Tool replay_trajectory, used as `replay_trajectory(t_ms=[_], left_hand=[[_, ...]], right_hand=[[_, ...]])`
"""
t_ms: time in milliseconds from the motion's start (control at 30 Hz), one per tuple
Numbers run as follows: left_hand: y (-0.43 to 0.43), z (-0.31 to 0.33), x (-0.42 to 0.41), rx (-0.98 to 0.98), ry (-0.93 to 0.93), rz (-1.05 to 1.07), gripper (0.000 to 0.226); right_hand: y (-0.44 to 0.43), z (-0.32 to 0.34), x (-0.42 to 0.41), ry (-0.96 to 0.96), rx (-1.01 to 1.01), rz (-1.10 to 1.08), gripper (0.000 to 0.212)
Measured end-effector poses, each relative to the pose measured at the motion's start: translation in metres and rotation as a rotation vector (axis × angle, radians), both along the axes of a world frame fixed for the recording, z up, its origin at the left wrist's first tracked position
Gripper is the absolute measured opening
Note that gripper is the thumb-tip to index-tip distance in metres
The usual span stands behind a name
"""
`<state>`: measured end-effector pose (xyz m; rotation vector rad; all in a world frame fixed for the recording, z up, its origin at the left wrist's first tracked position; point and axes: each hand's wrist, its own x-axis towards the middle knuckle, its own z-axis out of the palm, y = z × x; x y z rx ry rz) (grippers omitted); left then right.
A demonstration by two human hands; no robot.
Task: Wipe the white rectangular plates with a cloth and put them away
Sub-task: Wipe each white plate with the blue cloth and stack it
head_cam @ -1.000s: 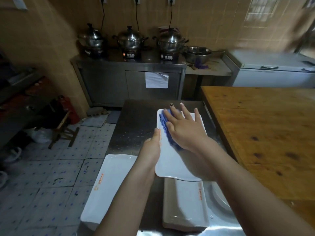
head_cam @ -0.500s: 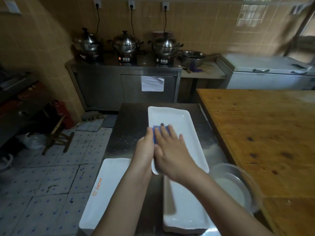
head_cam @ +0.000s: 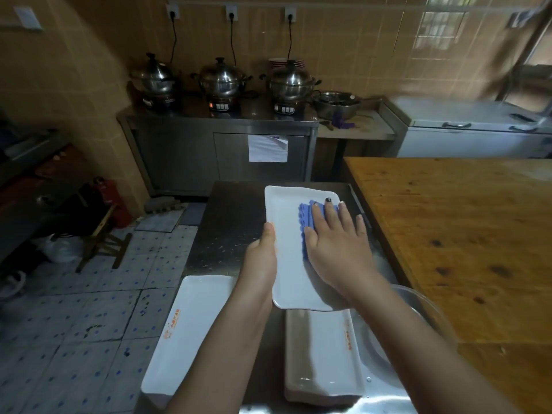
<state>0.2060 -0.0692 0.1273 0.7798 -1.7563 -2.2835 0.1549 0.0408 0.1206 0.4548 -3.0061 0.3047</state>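
Since half a second ago our right hand (head_cam: 337,249) has slid the cloth (head_cam: 307,218) from the left side of the plate (head_cam: 291,258) to its right side, nearer the far end. We are in the wiping step. The plate is held face up over the steel table (head_cam: 227,234). Its long axis runs away from us, with the far short end pointing toward the cabinet (head_cam: 179,162).

Our left hand (head_cam: 261,258) grips the left long edge, thumb on the rim. The right hand lies flat with straight fingers and presses the cloth down.

We judge that the next move calls for strokes back along the length, with the left grip kept firm so the plate does not tip. A near plate (head_cam: 322,354) lies under the near end and a left plate (head_cam: 191,330) beside it.
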Motion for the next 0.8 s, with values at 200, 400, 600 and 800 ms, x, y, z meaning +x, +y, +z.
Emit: replay_trajectory(t_ms=[200, 400, 600, 800], left_hand=[[-0.016, -0.001, 0.001, -0.028, -0.048, 0.095, 0.040], [0.004, -0.003, 0.002, -0.028, -0.075, 0.039, 0.041], [0.000, -0.002, 0.001, -0.041, -0.048, 0.083, 0.041], [0.012, -0.005, 0.004, -0.059, -0.026, 0.017, 0.041]], right_hand=[[0.002, -0.022, 0.030, -0.042, -0.013, 0.192, 0.058], [0.013, -0.012, 0.008, -0.102, 0.042, 0.180, 0.056], [0.015, -0.015, 0.029, -0.042, -0.021, 0.179, 0.058], [0.004, -0.008, 0.022, -0.047, -0.096, 0.194, 0.054]])
